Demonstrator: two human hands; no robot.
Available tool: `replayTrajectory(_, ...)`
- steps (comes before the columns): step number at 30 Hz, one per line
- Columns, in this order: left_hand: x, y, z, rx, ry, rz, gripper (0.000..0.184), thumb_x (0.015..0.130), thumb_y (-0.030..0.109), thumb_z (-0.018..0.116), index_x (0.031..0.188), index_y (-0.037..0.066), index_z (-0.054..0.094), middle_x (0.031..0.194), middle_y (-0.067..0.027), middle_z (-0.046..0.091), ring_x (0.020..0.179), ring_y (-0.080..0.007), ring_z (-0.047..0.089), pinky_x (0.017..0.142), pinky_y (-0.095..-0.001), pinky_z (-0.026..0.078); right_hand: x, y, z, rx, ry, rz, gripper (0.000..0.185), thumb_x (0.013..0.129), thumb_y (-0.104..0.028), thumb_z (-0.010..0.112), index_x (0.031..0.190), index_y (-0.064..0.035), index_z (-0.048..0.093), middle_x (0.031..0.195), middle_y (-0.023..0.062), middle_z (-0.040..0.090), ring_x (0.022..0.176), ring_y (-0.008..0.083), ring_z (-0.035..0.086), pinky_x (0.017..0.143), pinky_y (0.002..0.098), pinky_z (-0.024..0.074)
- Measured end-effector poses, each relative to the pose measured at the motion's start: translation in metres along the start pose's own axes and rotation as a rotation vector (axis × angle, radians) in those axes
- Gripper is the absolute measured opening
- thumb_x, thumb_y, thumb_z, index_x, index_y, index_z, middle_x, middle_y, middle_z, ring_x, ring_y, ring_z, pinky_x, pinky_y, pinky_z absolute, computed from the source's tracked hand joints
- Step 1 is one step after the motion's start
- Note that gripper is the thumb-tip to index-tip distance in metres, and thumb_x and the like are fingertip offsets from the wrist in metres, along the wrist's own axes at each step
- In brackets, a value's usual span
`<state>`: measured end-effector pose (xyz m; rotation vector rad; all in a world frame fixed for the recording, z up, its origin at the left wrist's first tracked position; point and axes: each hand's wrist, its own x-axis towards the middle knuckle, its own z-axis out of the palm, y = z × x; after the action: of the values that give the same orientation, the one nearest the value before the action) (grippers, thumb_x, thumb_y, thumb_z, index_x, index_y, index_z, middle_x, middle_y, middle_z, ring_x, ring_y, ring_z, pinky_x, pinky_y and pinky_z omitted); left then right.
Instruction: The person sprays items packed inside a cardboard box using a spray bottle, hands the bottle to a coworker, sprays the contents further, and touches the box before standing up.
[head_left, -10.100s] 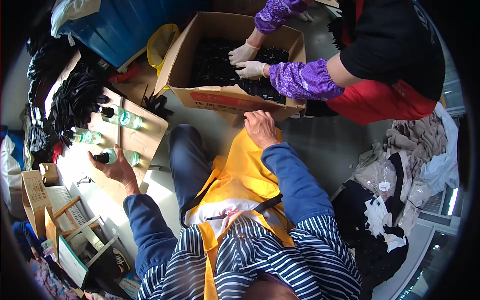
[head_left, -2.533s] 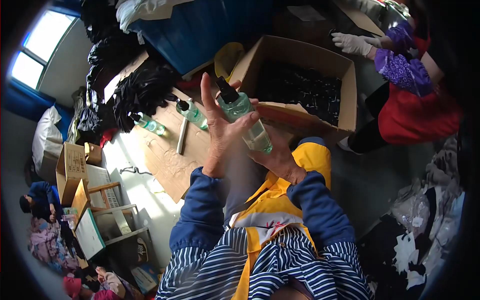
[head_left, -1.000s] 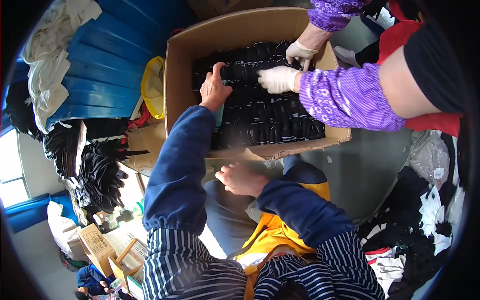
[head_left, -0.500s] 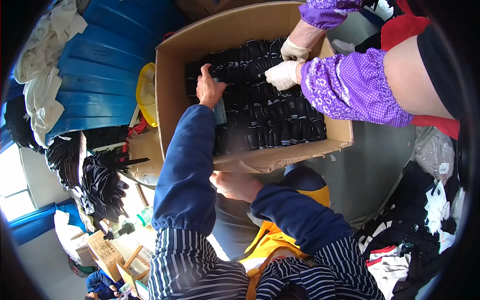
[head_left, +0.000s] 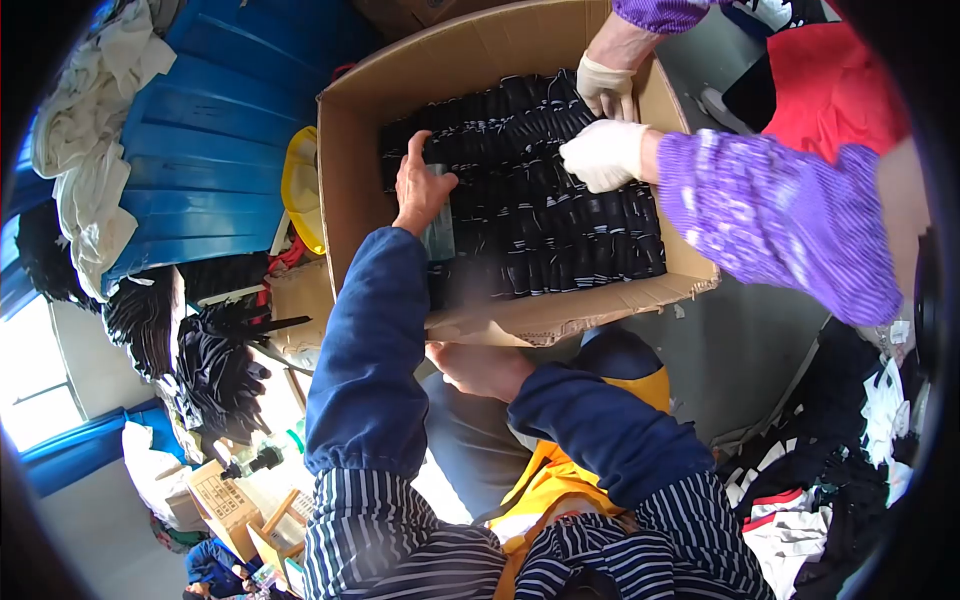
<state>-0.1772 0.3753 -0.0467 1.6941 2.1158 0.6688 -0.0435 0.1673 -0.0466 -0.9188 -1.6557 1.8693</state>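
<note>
My left hand (head_left: 422,192) is inside a cardboard box (head_left: 345,190), at its left side. Its thumb and index finger are spread apart over rows of black fabric bundles (head_left: 545,215) marked with thin white lines. Beside and partly beneath that hand is a flat, pale greenish, clear-looking piece (head_left: 441,232). My right hand (head_left: 478,370) is low, just outside the box's near wall. My left sleeve and the box edge partly cover its fingers, so their grip does not show.
Across the box, another person's two white-gloved hands (head_left: 606,157) work among the bundles, below purple sleeves (head_left: 770,210). A blue plastic bin (head_left: 225,150) and a yellow container (head_left: 303,190) stand at left. Dark and white cloth (head_left: 790,530) lies in a heap at lower right.
The other person's gloved hands have shifted right and moved apart, and the purple sleeve has swung right and down. My left hand stays in nearly the same place in the box.
</note>
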Motion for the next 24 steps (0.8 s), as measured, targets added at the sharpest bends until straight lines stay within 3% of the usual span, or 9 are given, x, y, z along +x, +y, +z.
replayTrajectory(9,-0.014,-0.014,0.001,-0.135,0.014,-0.222,0.074,0.061,0.012,0.070,0.128,0.021,0.040,0.109,-0.0195,0.055,0.104,-0.0370,0.054,0.090,-0.0430,0.044,0.010,0.019,0.007,-0.133,0.014,-0.167,0.019,0.089,-0.019,0.044,0.088,-0.0089,0.059,0.079,0.0073,0.063,0.072,0.0243,0.061,0.070,0.0385,0.0469)
replayTrajectory(12,-0.017,-0.014,-0.004,0.067,0.052,-0.128,0.072,0.061,0.012,0.070,0.126,0.020,0.042,0.109,-0.0198,0.057,0.104,-0.0365,0.054,0.089,-0.0424,0.044,0.001,0.007,0.004,-0.609,-0.142,-0.239,0.020,0.088,-0.019,0.046,0.096,-0.0081,0.060,0.085,0.0081,0.065,0.074,0.0250,0.061,0.071,0.0386,0.0473)
replayTrajectory(17,-0.009,-0.008,-0.003,-0.010,0.044,-0.147,0.073,0.060,0.012,0.071,0.126,0.020,0.042,0.109,-0.0197,0.058,0.104,-0.0363,0.055,0.089,-0.0423,0.044,0.012,-0.006,0.016,-0.905,-0.325,-0.202,0.025,0.090,-0.018,0.045,0.107,-0.0067,0.059,0.097,0.0069,0.064,0.084,0.0205,0.060,0.080,0.0332,0.0466)
replayTrajectory(20,-0.001,-0.007,-0.001,-0.008,0.097,-0.184,0.078,0.059,0.015,0.075,0.128,0.017,0.040,0.109,-0.0194,0.059,0.102,-0.0359,0.057,0.089,-0.0408,0.044,0.029,0.041,0.054,0.205,0.110,-0.034,0.025,0.090,-0.018,0.046,0.109,-0.0072,0.059,0.099,0.0056,0.064,0.086,0.0165,0.058,0.081,0.0294,0.0458)
replayTrajectory(24,0.001,0.001,0.005,-0.033,0.027,-0.238,0.078,0.061,0.013,0.071,0.130,0.021,0.035,0.111,-0.0187,0.057,0.103,-0.0372,0.055,0.087,-0.0435,0.045,0.006,-0.025,0.002,0.401,-0.096,0.010,0.024,0.090,-0.015,0.044,0.106,-0.0076,0.060,0.095,0.0050,0.064,0.082,0.0161,0.057,0.077,0.0292,0.0462)
